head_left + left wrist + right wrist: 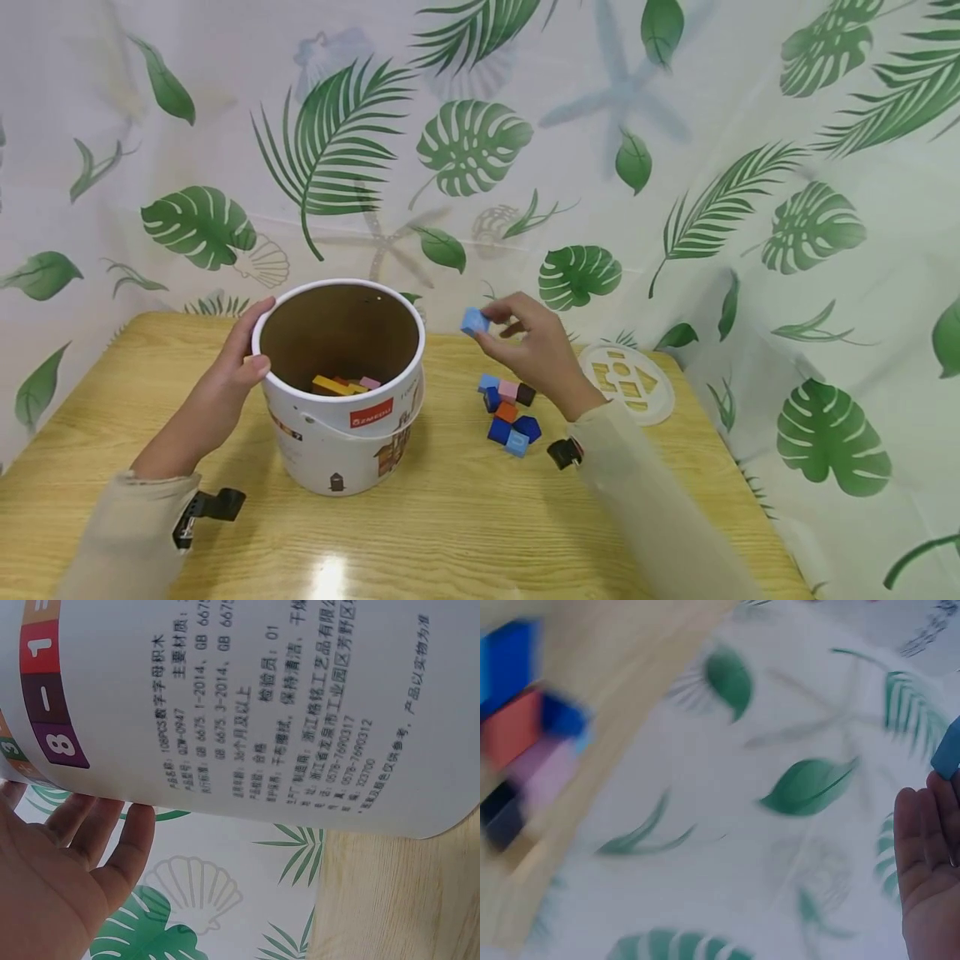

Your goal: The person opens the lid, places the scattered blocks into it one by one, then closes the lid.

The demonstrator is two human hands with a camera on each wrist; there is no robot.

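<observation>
My left hand (219,385) holds the side of a white bucket (330,462) at its rim, thumb toward the front and fingers farther back. From the left wrist view, the fingers of that hand (56,877) curve against the bucket's printed wall (300,712). Inside the bucket lie yellow blocks (330,385) and a pink one. Up above the table, my right hand (536,350) pinches a light blue block (474,322) between thumb and fingers. Only part of this block (948,754) shows at the right wrist view's edge.
Several blue, orange, pink and dark blocks (506,412) lie clustered on the wooden table (480,517) right of the bucket. A white disc with shaped cutouts (660,402) is at the table's back right. Leaf-patterned sheeting (480,233) rises behind and on the right.
</observation>
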